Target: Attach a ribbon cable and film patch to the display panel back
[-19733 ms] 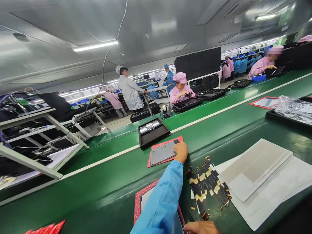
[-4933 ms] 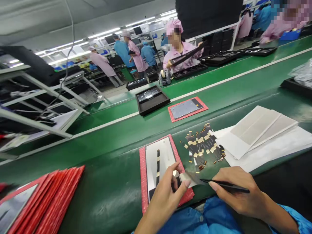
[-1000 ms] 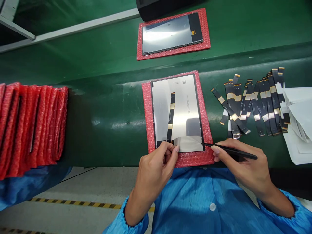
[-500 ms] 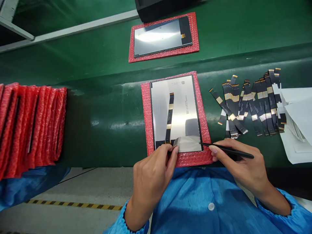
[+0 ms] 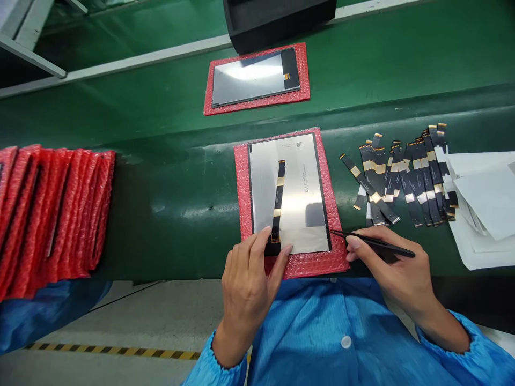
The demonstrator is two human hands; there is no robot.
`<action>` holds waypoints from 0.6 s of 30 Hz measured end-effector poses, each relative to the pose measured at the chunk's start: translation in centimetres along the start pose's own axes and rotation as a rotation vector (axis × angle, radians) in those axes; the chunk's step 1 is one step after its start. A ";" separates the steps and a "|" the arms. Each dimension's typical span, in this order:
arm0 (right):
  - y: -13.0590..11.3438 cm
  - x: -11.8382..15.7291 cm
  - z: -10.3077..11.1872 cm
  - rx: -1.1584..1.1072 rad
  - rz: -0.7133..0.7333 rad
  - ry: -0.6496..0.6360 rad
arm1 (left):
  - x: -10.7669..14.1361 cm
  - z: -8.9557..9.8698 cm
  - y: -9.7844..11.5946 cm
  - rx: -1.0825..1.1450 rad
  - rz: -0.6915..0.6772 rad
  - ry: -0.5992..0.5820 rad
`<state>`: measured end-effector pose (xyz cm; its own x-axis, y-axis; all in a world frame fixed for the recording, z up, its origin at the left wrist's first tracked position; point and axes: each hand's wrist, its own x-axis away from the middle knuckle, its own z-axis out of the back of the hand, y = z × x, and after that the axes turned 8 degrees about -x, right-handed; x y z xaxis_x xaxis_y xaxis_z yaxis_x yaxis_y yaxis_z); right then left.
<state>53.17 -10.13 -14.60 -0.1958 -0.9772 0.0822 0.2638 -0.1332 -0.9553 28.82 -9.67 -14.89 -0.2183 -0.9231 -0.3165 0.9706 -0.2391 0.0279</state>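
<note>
A display panel lies back side up on a red bubble-wrap bag in front of me. One black flex cable with gold patches runs along the panel, its lower end close to my left fingers. My left hand rests on the panel's lower left edge, thumb and fingers apart, gripping nothing. A pale film strip lies flat across the panel's lower right part. Black tweezers are pinched in my right hand, their tips at the panel's right edge beside the strip.
Several loose flex cables are spread to the right, beside white sheets. At left stands a row of red bubble-wrap bags. Another panel lies on red wrap farther back, before a black tray.
My left thumb and fingers have spread apart and let go of the pale strip. Its raised left end now lies down on the panel. The tweezers stay near the right edge.
</note>
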 end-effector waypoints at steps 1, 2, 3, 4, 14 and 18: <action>0.0 0.0 0.0 -0.037 -0.007 0.020 | 0.0 0.0 0.0 0.006 -0.010 0.004; 0.0 0.0 0.0 -0.073 -0.012 0.031 | 0.0 0.0 0.1 0.014 -0.032 0.010; 0.1 0.0 0.0 -0.106 -0.013 0.033 | 0.0 0.1 0.1 0.026 -0.072 0.019; 0.1 0.0 0.0 -0.134 -0.012 0.028 | -0.1 0.2 0.3 0.038 -0.131 0.031; 0.5 0.8 0.4 -0.219 0.131 -0.008 | -2.0 -0.7 2.1 0.043 -0.522 -0.026; 0.7 0.8 0.6 -0.139 0.235 -0.039 | -2.3 -1.1 2.5 -0.019 -0.469 -0.039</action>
<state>53.81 -11.14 -15.06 -0.1079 -0.9846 -0.1377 0.1652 0.1189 -0.9791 31.82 -7.85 -15.11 -0.6370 -0.7275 -0.2550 0.7679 -0.6279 -0.1269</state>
